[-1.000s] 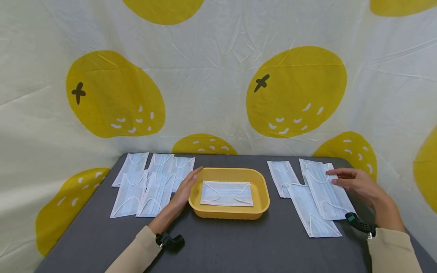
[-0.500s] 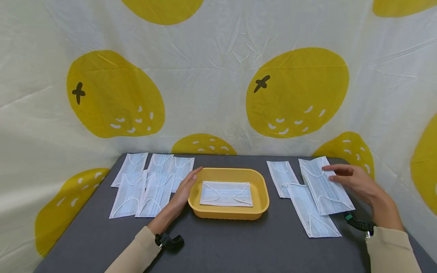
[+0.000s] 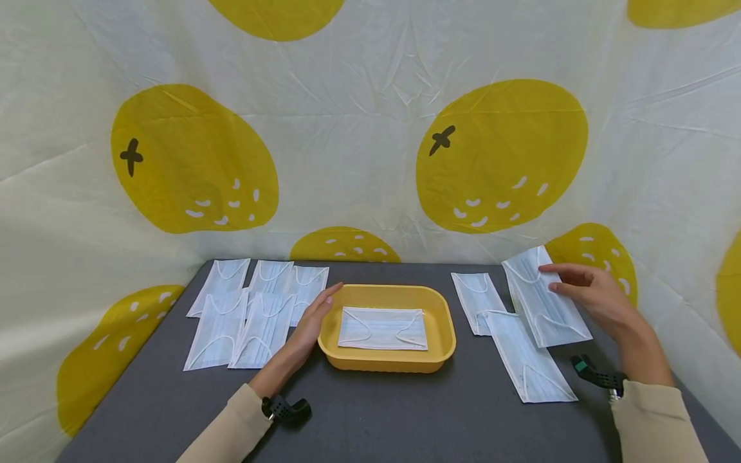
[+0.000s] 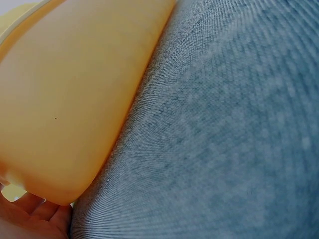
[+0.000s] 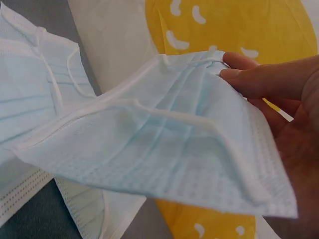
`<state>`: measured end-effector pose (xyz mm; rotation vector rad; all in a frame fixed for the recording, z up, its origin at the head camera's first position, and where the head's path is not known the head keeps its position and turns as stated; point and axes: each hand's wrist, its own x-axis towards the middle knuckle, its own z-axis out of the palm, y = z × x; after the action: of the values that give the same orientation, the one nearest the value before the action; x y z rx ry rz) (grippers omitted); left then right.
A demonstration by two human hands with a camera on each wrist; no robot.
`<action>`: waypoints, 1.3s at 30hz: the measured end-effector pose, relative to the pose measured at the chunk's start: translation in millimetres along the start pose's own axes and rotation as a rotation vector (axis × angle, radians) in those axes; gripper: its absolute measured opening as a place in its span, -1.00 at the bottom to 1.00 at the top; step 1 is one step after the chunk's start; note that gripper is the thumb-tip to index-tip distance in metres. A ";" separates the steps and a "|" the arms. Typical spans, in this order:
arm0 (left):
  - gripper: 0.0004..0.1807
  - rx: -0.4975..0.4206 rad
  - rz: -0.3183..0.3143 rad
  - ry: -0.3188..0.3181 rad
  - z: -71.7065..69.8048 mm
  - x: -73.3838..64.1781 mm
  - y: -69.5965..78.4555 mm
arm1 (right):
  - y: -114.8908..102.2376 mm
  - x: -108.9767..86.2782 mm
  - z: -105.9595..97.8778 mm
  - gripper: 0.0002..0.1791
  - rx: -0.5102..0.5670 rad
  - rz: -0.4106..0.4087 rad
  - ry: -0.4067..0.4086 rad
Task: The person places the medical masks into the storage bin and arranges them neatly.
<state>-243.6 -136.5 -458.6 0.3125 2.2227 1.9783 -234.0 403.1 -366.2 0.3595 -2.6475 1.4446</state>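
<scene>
Blue-white left masks [image 3: 217, 325], five in all, lie on the bench [image 3: 405, 418]. Beside them, the left hand [image 3: 303, 331] rests against the tray [image 3: 384, 361], fingers nearly straight, gripping nothing; that light touch should be enough to steady it. Inside, the tray mask [image 3: 382, 330] lies flat, loops up. Right of the tray come the far mask [image 3: 477, 302] and, nearer, the near mask [image 3: 532, 360]. Farthest right, the held mask [image 3: 544, 305] tilts above the bench, its edge pinched between thumb and fingertips of the right hand [image 3: 604, 302]. A firm edge pinch should spare the pleats; best lift well clear before moving sideways, lest a dangling loop snag the near mask.
</scene>
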 end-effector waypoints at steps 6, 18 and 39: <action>-0.46 0.007 0.004 -0.002 -0.1 0.4 -0.6 | -15.7 2.4 4.2 -0.63 -0.074 -0.009 0.062; -0.46 0.015 0.008 0.005 -0.2 0.8 -1.5 | -45.6 6.1 15.9 -0.52 -0.038 -0.043 0.068; -0.46 0.006 0.006 0.000 -1.1 1.5 -0.9 | -80.8 10.1 45.6 -0.48 0.071 -0.154 0.011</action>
<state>-245.4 -137.2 -459.3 0.3206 2.2302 1.9754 -222.1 321.1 -323.1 0.5475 -2.5024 1.4898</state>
